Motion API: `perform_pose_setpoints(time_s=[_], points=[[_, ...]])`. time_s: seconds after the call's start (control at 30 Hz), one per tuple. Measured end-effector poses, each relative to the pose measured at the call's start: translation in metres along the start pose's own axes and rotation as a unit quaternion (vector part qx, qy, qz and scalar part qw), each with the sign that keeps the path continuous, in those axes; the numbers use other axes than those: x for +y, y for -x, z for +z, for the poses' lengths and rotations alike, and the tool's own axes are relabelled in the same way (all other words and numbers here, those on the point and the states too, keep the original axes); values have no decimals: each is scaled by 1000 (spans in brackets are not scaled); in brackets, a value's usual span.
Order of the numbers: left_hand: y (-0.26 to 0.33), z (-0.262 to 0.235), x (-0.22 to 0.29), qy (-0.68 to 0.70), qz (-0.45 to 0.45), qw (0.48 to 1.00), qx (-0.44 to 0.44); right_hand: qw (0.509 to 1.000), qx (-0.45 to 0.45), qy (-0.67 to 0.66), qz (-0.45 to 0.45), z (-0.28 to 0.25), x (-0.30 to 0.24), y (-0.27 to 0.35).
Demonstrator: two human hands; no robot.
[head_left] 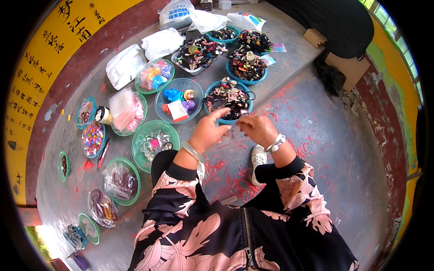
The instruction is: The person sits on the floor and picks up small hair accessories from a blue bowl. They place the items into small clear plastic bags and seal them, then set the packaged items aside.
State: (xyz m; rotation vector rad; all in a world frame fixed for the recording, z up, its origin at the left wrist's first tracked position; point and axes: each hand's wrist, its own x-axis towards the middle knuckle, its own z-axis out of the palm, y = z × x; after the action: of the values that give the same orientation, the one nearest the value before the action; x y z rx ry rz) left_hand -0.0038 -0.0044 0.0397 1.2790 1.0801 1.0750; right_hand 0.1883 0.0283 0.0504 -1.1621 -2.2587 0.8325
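My left hand [207, 132] is held up in front of me, its thumb and forefinger apart in a curved shape. Across from it, my right hand [259, 130] has its fingers bent and pinched together. Something small and faint shows near its fingertips, too small to name. Just beyond both hands sits a blue basin [251, 105] heaped with dark hair ties [226, 97], some with pink and pale ornaments. A bangle circles my left wrist, and bracelets circle my right one.
More basins of hair ties [246, 65] stand farther off. To the left are a clear basin [159, 101] of colourful trinkets, a green basin [137, 143], a bowl of bright beads [92, 139] and white plastic bags [126, 65]. Red scraps [246, 192] litter the floor around my shoes.
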Motion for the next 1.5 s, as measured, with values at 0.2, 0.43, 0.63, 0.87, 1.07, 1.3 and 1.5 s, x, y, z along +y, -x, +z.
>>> perform_pose_setpoints(time_s=[0.2, 0.43, 0.63, 0.87, 1.07, 1.3, 1.5], points=[[-1, 9, -11, 97, -69, 990, -76, 997, -30, -27, -61, 9, -19, -1], [-6, 3, -34, 155, -99, 981, -66, 999, -12, -8, -50, 9, -17, 0], [-3, 5, -18, 150, -127, 980, -36, 995, 73, 4, -64, 13, -16, -4], [0, 2, -14, 193, -100, 976, -4, 992, 107, 7, -64, 17, -34, -1], [-1, 0, -16, 211, -67, 972, 74, 989, 85, -7, -122, 24, -39, -2], [-5, -5, -23, 169, -54, 982, 62, 990, 47, 33, -132, 34, -43, -2], [-7, -7, -22, 199, -75, 973, 89, 996, 50, 11, -80, 30, -45, -4]])
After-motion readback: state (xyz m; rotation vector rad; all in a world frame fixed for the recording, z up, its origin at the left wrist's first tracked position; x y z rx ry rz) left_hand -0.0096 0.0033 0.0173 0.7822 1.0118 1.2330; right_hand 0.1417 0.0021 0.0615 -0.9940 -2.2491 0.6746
